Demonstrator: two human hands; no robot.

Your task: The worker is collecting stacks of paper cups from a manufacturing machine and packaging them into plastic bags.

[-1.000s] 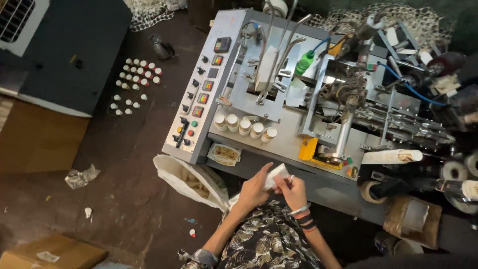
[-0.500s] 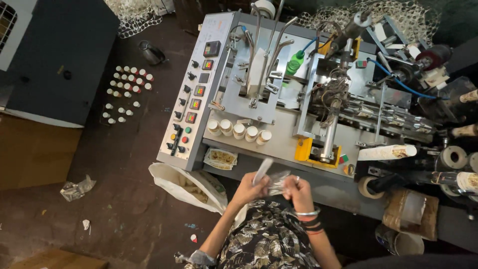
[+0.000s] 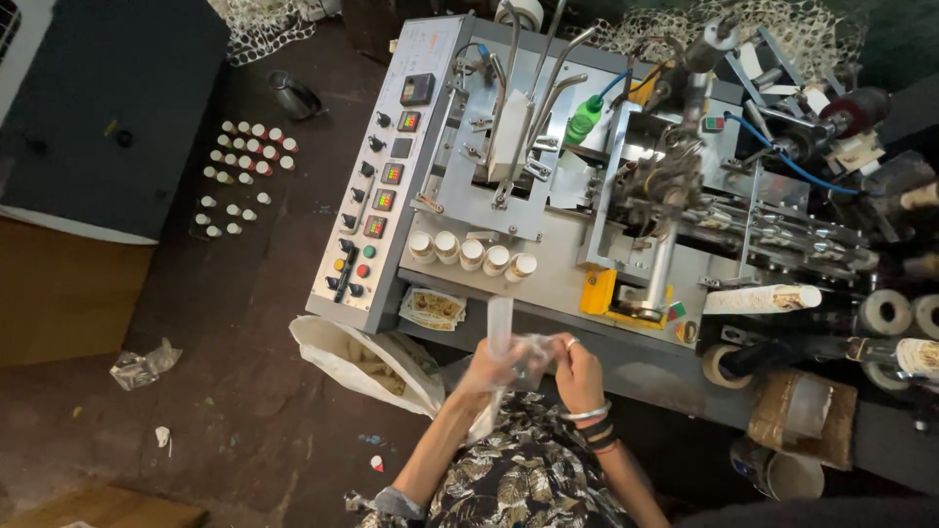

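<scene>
I look straight down at a grey cup-forming machine (image 3: 548, 244). My left hand (image 3: 484, 372) and my right hand (image 3: 577, 372) are close together just below its front edge. Both grip a clear plastic bag (image 3: 528, 357) with a tall white stack of cups (image 3: 500, 323) standing up out of it. My right wrist wears bangles and dark bands. A row of several white paper cups (image 3: 469, 252) stands on the machine deck above my hands.
A control panel (image 3: 381, 176) with buttons and displays runs down the machine's left side. A white sack (image 3: 362, 357) lies open on the floor at my left. Small bottles (image 3: 240, 166) stand in rows on the floor. Tape rolls (image 3: 885, 313) sit at the right.
My hands have shifted slightly right and closed together on the plastic bag. The white stack now stands upright between them instead of lying across my right hand.
</scene>
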